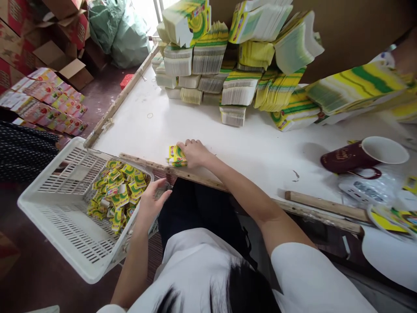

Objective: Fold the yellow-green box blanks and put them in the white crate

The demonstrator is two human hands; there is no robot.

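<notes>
My right hand (194,153) is closed over a couple of small yellow-and-green printed packs (176,157), which lie on the white table near its front edge. Its fingers hide their right side. My left hand (152,201) hangs beside the crate, thumb and fingers apart, with nothing clearly held. To its left, a white plastic crate (54,198) carries a loose heap of similar yellow-and-green packs (119,191).
Tall stacks of yellow-green printed cards (241,89) line the table's back. A maroon mug (345,156) lies on its side at right, near a white power strip (356,191). Wooden strips (325,206) edge the table. Cardboard boxes (61,61) and a person's dotted garment (26,150) are left.
</notes>
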